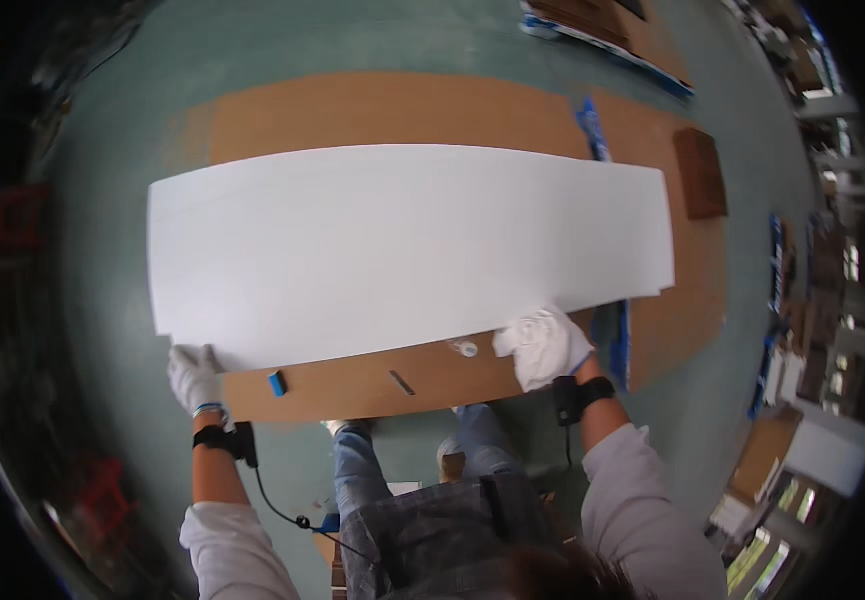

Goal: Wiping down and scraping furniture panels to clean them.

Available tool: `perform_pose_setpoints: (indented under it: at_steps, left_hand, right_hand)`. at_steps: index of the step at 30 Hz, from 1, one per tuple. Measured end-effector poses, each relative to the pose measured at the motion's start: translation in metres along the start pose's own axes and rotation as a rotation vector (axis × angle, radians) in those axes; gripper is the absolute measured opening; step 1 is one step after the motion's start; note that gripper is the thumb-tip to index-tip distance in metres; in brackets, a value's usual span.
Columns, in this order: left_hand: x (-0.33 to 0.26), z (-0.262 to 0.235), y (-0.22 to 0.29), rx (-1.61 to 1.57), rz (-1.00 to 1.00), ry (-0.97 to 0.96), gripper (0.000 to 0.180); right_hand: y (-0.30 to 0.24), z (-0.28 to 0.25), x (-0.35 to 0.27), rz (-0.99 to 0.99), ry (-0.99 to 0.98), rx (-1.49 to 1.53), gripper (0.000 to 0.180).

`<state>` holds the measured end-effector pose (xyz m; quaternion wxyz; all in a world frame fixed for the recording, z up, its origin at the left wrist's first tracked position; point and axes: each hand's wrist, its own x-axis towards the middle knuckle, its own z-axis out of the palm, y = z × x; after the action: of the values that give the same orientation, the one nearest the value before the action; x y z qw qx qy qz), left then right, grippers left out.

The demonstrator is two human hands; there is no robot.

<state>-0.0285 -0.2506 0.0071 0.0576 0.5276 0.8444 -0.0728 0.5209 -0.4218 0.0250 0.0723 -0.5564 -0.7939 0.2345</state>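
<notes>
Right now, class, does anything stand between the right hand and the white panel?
Yes: what looks like a bunched white cloth lies between the right hand and the near edge of the white panel.

Brown tabletop (392, 110), white panel (407, 250) across it, blue block (277, 383), grey strip (401, 383), brown block (700, 173)

Cardboard (382, 110): middle hidden beneath the white board (402, 255). Right hand (576, 358): fingers hidden by the cloth (535, 345). White object (465, 348), near side: too small to identify. Stack (597, 28), far right: cut off at the picture's far edge. Red shapes (102, 500), left: blurred. 2 sleeves (237, 552): cut off at the near edge.
</notes>
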Motion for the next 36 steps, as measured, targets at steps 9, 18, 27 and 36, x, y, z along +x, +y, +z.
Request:
perform_pose_setpoints:
  at_steps: [9,18,27,36]
  left_hand:
    - [-0.136,0.025,0.075,-0.082,1.015,-0.187,0.09]
    - [-0.167,0.009,0.111,0.078,1.009,0.192,0.057]
    - [-0.206,-0.069,0.069,0.153,1.214,0.005,0.054]
    - [-0.131,-0.182,0.142,-0.042,1.347,-0.297,0.044]
  right_hand:
    - [0.079,0.087,-0.088,0.163,-0.225,0.101,0.047]
    - [0.106,0.155,-0.166,0.477,-0.072,1.956,0.057]
    - [-0.011,0.022,-0.149,0.482,-0.036,1.651,0.049]
    - [-0.051,-0.155,-0.091,0.453,0.268,0.828,0.038]
